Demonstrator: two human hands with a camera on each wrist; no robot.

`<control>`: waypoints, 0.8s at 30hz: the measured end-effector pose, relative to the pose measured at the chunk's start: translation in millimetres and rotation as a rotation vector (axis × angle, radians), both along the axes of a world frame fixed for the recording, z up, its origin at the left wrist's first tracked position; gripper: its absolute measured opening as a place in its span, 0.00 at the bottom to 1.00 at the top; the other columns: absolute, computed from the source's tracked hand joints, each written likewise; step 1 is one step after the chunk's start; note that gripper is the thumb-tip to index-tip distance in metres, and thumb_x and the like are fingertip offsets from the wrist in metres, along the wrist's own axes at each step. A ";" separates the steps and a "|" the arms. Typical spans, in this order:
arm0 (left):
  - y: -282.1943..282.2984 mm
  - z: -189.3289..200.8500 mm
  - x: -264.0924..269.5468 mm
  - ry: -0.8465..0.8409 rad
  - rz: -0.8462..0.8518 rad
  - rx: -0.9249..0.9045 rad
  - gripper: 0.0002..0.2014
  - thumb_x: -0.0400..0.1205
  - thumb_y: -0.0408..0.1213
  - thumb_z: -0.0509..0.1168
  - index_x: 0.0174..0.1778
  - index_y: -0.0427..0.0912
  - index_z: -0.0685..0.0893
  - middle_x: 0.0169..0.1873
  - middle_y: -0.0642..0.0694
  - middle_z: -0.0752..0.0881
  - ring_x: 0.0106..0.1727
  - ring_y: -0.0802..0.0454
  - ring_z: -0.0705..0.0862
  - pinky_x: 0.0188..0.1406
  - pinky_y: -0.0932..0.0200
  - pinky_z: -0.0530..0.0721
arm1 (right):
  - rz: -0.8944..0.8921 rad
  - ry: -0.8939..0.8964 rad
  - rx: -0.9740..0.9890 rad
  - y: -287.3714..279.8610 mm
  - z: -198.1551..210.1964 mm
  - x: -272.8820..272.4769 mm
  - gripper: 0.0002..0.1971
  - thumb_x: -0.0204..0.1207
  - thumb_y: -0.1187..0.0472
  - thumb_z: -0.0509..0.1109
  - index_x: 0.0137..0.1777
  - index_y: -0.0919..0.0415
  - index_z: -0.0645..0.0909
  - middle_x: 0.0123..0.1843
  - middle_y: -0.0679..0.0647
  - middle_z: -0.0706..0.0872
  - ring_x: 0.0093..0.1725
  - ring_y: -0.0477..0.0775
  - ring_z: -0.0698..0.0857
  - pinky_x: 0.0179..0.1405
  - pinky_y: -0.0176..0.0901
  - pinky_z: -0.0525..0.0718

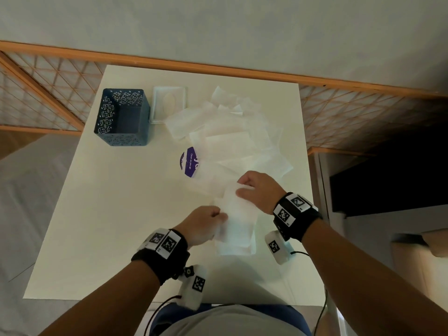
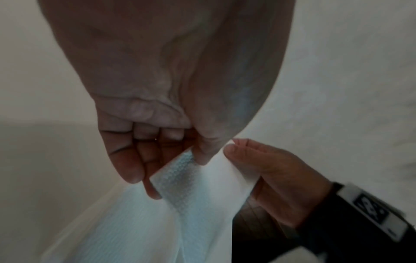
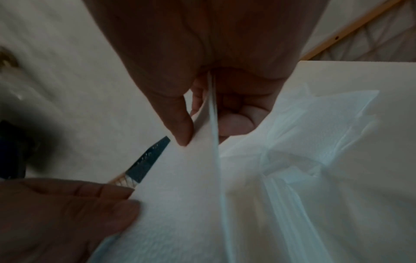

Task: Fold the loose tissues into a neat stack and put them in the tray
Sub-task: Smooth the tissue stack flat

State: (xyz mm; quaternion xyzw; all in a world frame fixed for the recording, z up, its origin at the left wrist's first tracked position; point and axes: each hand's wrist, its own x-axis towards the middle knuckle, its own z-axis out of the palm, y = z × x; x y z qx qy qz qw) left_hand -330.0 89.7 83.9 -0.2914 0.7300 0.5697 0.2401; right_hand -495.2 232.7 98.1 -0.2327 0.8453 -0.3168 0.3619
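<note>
Fingers [image 2: 133, 170] of the left hand [image 1: 202, 225] pinch the near corner of a white tissue [image 1: 238, 214], thumb pressed on its embossed edge. The right hand [image 1: 259, 190] pinches the same tissue's far end between thumb and curled fingers. It lies over a small folded stack [image 1: 236, 248] on the desk [image 1: 121, 214]. Beyond the tissue spread loose tissues [image 1: 232, 139], partly covering a purple label [image 1: 189, 161] reading "Clean as you go". Left of these stands the dark blue perforated tray [image 1: 122, 116].
</note>
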 end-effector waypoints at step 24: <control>12.7 -34.2 19.9 -0.237 -0.325 -0.273 0.29 0.86 0.62 0.67 0.29 0.40 0.84 0.19 0.52 0.82 0.26 0.53 0.82 0.48 0.54 0.84 | 0.169 0.190 0.300 -13.3 -56.9 20.4 0.08 0.79 0.50 0.74 0.51 0.49 0.80 0.54 0.48 0.82 0.54 0.53 0.83 0.54 0.50 0.86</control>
